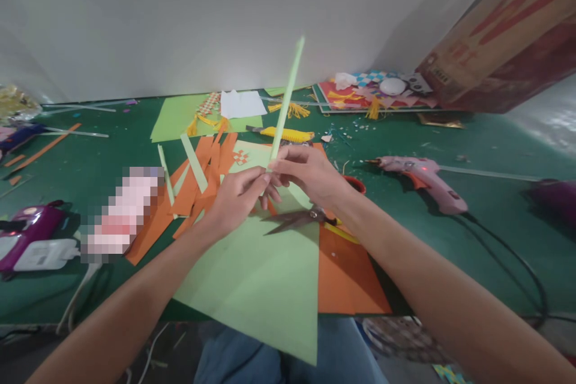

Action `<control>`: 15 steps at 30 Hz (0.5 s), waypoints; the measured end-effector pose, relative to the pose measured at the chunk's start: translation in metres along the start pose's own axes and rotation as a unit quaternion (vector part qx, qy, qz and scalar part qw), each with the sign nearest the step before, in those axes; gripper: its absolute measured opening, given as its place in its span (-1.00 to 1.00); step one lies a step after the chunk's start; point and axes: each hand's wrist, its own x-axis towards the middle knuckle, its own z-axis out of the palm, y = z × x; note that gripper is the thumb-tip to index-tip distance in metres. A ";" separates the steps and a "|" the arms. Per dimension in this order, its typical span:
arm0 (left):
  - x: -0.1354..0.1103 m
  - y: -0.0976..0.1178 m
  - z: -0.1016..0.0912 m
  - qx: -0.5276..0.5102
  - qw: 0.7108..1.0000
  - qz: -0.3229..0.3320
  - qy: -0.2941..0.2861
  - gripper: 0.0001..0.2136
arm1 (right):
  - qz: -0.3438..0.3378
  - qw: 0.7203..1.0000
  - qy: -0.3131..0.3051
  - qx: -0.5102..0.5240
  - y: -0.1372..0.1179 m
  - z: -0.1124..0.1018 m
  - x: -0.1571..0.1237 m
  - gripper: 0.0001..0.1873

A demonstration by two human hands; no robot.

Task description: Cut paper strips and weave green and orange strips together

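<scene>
A narrow light green paper strip (288,96) stands up from between my hands, tilted slightly right. My right hand (306,171) pinches its lower end. Against it, my left hand (243,192) has its thumb and fingers closed at the strip's base; the exact hold there is partly hidden by the fingers. Beneath both hands lies a light green paper sheet (256,276), its near corner hanging past the table edge. Open-bladed scissors (297,219) rest on the sheet under my right wrist. Left of my hands are orange paper strips (193,186) and a small orange-and-green woven piece (240,157).
A pink glue gun (418,174) with a cord lies at right, its red light showing. Behind my hands is a yellow utility knife (288,134). A paper bag (504,36) stands back right. At left are a purple power strip (36,228) and a pixelated object (126,213).
</scene>
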 end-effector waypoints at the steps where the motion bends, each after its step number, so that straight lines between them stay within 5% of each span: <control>1: 0.000 0.001 0.000 0.000 1.000 -0.005 0.002 -0.77 | 0.004 1.000 0.005 -0.005 -0.001 -0.002 0.001 -0.70; 15: 0.000 -0.002 0.001 -0.003 1.000 -0.019 -0.012 -0.76 | -0.033 0.999 0.039 -0.003 0.000 0.002 0.000 -0.64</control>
